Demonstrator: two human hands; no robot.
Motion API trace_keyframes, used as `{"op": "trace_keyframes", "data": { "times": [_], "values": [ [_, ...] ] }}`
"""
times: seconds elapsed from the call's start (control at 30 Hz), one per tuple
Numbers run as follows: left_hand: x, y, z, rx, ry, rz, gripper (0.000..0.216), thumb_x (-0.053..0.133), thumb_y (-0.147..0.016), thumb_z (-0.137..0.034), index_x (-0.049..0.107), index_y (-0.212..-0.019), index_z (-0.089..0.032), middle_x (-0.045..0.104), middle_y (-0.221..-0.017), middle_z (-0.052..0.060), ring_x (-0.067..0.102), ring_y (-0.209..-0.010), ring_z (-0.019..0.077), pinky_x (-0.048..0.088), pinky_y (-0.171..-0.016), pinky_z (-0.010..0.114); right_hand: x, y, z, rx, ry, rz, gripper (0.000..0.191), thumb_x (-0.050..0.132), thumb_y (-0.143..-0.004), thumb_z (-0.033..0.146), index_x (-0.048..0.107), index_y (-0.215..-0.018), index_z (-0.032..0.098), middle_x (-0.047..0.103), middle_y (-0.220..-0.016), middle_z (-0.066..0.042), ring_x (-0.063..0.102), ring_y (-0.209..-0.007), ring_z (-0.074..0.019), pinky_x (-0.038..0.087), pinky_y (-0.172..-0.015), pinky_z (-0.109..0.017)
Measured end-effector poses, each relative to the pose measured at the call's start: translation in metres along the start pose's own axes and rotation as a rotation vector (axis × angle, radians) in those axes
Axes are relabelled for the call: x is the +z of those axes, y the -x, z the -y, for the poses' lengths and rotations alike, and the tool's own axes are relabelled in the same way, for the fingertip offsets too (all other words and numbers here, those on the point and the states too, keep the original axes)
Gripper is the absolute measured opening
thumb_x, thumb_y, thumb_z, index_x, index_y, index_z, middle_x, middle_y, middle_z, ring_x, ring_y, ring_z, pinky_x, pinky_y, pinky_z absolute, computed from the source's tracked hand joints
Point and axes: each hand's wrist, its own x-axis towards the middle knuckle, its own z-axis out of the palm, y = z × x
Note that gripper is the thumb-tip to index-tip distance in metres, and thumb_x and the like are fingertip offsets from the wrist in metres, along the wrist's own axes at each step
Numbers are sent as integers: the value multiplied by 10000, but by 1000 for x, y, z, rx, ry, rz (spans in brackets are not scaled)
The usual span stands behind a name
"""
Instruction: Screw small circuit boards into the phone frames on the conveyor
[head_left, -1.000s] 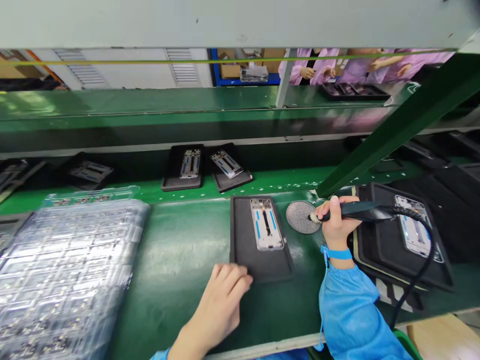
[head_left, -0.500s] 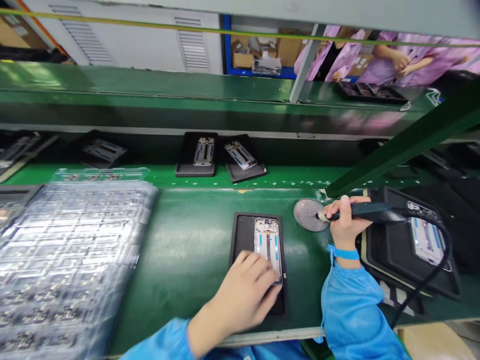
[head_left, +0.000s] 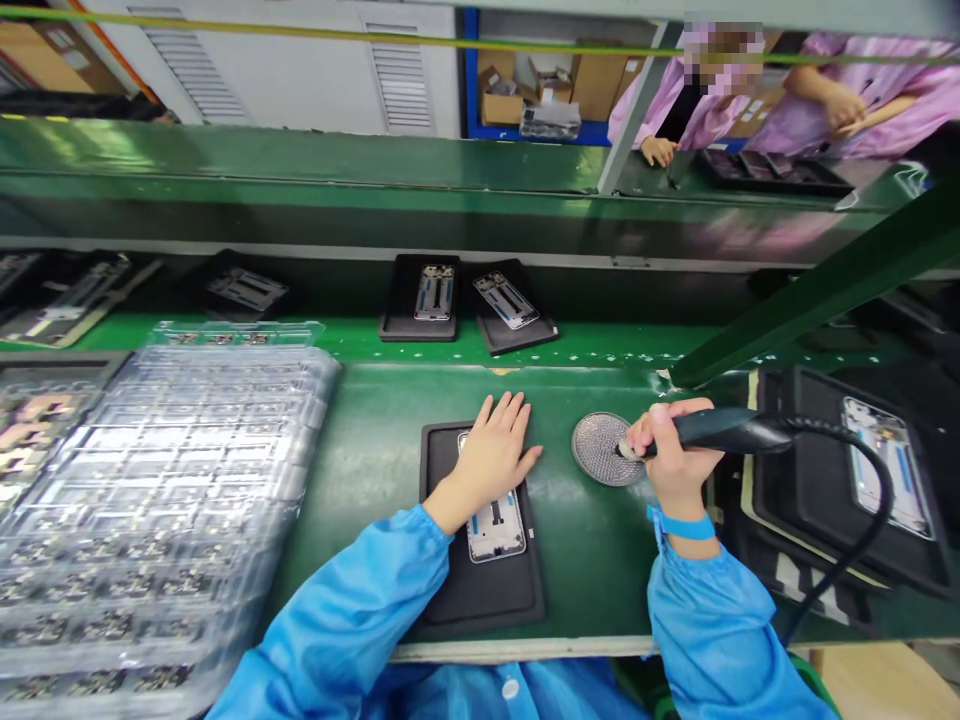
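Observation:
My left hand (head_left: 493, 455) lies with fingers stretched over the upper part of a phone frame (head_left: 506, 538), hiding much of it. The frame, silvery with blue strips, rests in a black tray (head_left: 487, 598) on the green bench. My fingertips reach past the tray's far edge. On the right, my right hand (head_left: 675, 462) is wrapped round a black corded electric screwdriver (head_left: 724, 430). Its pale tip end points left over a round dimpled metal dish (head_left: 596, 450); whether the tip touches the dish I cannot tell. A blue band circles my right wrist.
Stacked clear plastic trays (head_left: 202, 480) of small parts stand left. Black trays with phone frames (head_left: 435, 293) lie along the back. At right are stacked black trays (head_left: 817, 470) and a slanting green post (head_left: 787, 310). The screwdriver cord (head_left: 847, 550) loops down. People in pink work beyond.
My left hand has moved forward from the frame's lower part to its upper part, fingers now straight. The tray sits further left. My right hand and screwdriver shifted slightly left, now overlapping the dish.

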Motion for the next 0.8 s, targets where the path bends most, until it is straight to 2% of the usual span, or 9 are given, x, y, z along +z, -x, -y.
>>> {"op": "trace_keyframes", "data": {
  "times": [0.07, 0.13, 0.23, 0.3, 0.4, 0.5, 0.63, 0.73, 0.8],
  "values": [
    [-7, 24, 22, -15, -11, -29, 694, 561, -1371, -515, 579, -2034, -309, 588, -2062, 144, 512, -1986, 375, 309, -1708, 683, 5, 7, 3, -10, -3, 23, 519, 1062, -1074, 550, 603, -1087, 306, 617, -665, 133, 573, -477, -129, 561, -510, -284],
    [-12, 52, 44, -92, -28, -105, 631, 464, -1380, -423, 654, -1976, -335, 605, -2053, 118, 499, -1995, 367, 313, -1696, 736, 7, 8, 4, -14, -8, 22, 526, 1071, -1067, 546, 604, -1075, 303, 616, -665, 129, 567, -476, -128, 559, -508, -285],
    [-11, 87, 73, -234, -6, -164, 595, 475, -1361, -419, 752, -1880, -330, 618, -2042, 122, 509, -1981, 415, 356, -1653, 821, 5, -1, 4, 15, -15, 3, 583, 1101, -1025, 588, 593, -1051, 304, 596, -647, 132, 555, -456, -137, 549, -485, -295],
    [-3, 98, 83, -265, 40, -166, 600, 499, -1346, -428, 749, -1880, -315, 623, -2036, 131, 523, -1965, 422, 394, -1636, 819, 2, -7, 6, 38, -3, 2, 623, 1122, -993, 621, 587, -1039, 304, 597, -638, 130, 562, -449, -145, 554, -480, -304],
    [10, 91, 76, -254, 103, -191, 616, 530, -1323, -404, 729, -1895, -286, 680, -1971, 149, 553, -1932, 398, 406, -1652, 754, -1, -14, 19, 28, 6, 18, 627, 1138, -973, 624, 602, -1035, 304, 616, -632, 120, 569, -449, -149, 567, -482, -304],
    [14, 66, 57, -227, 168, -175, 606, 578, -1307, -377, 743, -1878, -264, 731, -1894, 157, 586, -1887, 385, 379, -1670, 705, 9, -15, 39, -34, -45, 19, 578, 1110, -1005, 600, 610, -1036, 312, 614, -631, 123, 536, -432, -139, 560, -473, -298],
    [7, 39, 41, -266, 259, -122, 547, 717, -1272, -384, 815, -1801, -288, 816, -1761, 126, 647, -1787, 372, 345, -1655, 688, 54, -3, 55, -62, -158, 93, 550, 1061, -1063, 614, 593, -1058, 325, 578, -643, 135, 483, -416, -126, 523, -462, -290],
    [2, 33, 38, -319, 304, -114, 558, 895, -1182, -394, 861, -1733, -314, 852, -1682, 106, 660, -1729, 378, 377, -1608, 662, 96, 7, 48, -42, -203, 205, 533, 1033, -1104, 626, 592, -1077, 327, 597, -661, 133, 497, -434, -121, 525, -479, -281],
    [2, 33, 38, -327, 317, -113, 575, 940, -1158, -393, 869, -1723, -320, 854, -1661, 105, 660, -1711, 378, 384, -1588, 644, 117, 11, 36, -22, -201, 267, 547, 1023, -1115, 652, 584, -1080, 327, 599, -660, 139, 507, -438, -116, 539, -490, -278]
  ]
}}
